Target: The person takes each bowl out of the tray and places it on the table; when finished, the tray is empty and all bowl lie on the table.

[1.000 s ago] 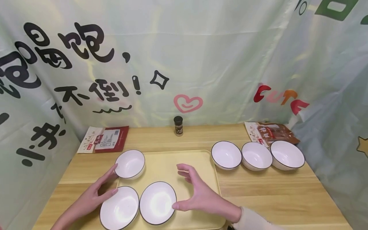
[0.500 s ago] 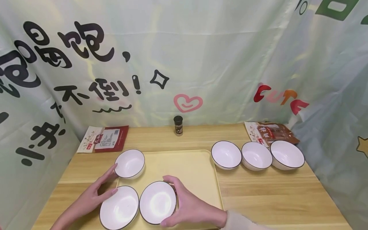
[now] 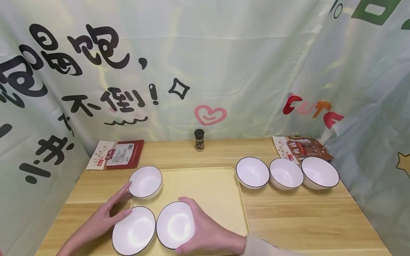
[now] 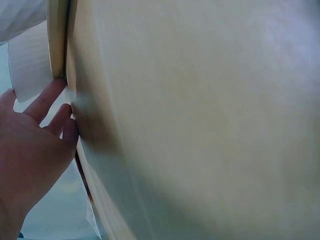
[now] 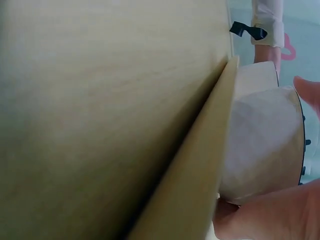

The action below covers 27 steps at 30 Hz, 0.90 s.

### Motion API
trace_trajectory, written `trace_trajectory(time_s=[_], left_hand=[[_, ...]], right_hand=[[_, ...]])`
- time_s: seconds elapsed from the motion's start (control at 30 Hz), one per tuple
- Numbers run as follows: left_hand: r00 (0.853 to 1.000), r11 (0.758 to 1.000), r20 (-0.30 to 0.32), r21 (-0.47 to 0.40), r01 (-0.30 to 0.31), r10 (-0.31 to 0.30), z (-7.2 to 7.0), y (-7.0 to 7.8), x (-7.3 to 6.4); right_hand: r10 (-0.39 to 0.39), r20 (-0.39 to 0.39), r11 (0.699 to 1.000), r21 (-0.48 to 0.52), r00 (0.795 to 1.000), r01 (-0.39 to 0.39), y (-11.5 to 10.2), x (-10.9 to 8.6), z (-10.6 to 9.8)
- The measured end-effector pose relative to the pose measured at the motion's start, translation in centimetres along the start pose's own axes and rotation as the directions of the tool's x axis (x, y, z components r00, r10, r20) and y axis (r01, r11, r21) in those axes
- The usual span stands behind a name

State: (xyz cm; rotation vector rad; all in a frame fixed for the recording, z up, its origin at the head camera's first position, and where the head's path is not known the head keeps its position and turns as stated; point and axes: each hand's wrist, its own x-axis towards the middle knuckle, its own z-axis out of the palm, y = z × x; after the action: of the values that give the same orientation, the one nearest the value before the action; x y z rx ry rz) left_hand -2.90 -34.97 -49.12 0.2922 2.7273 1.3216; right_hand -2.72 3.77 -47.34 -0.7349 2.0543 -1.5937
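Note:
On the yellow tray (image 3: 219, 199), my right hand (image 3: 209, 227) curls round the right side of a white dark-rimmed bowl (image 3: 174, 225). In the right wrist view its thumb and fingers span that bowl (image 5: 265, 142), beside the tray's edge. Another white bowl (image 3: 133, 232) stands just left of it, with my left thumb at its rim. My left hand (image 3: 104, 217) is spread, and its forefinger touches the left side of the bowl behind (image 3: 145, 182). The left wrist view shows this hand (image 4: 35, 145) with fingers extended by the tray's edge; nothing is gripped.
Three more white bowls (image 3: 286, 173) stand in a row right of the tray. A red and white packet (image 3: 116, 155) lies at the back left, a brown one (image 3: 309, 147) at the back right. Between them stands a black-capped jar (image 3: 199, 139). A printed curtain (image 3: 243, 81) hangs behind the wooden table (image 3: 298, 213).
My right hand has moved left and toward me, from hovering wide over the tray to gripping the front right-hand bowl. The left hand and the bowls stay in place.

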Motion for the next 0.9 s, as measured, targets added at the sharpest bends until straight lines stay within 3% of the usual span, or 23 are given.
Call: trace_trajectory(time_s=[0.17, 0.5, 0.9], left_hand=[[1.0, 1.0, 0.0, -0.007, -0.007, 0.007, -0.02, 0.12, 0.0], [1.0, 1.0, -0.008, 0.003, -0.015, 0.015, -0.14, 0.38, 0.06], [1.0, 1.0, -0.014, -0.003, -0.017, 0.017, 0.0, 0.23, 0.02]], right_hand=[[-0.008, -0.02, 0.997, -0.071, 1.0, 0.007, -0.09, -0.06, 0.24], [-0.011, -0.026, 0.994, -0.11, 1.0, 0.008, -0.19, 0.07, 0.19], [0.018, -0.057, 0.997, -0.079, 0.998, -0.023, -0.3, 0.03, -0.01]])
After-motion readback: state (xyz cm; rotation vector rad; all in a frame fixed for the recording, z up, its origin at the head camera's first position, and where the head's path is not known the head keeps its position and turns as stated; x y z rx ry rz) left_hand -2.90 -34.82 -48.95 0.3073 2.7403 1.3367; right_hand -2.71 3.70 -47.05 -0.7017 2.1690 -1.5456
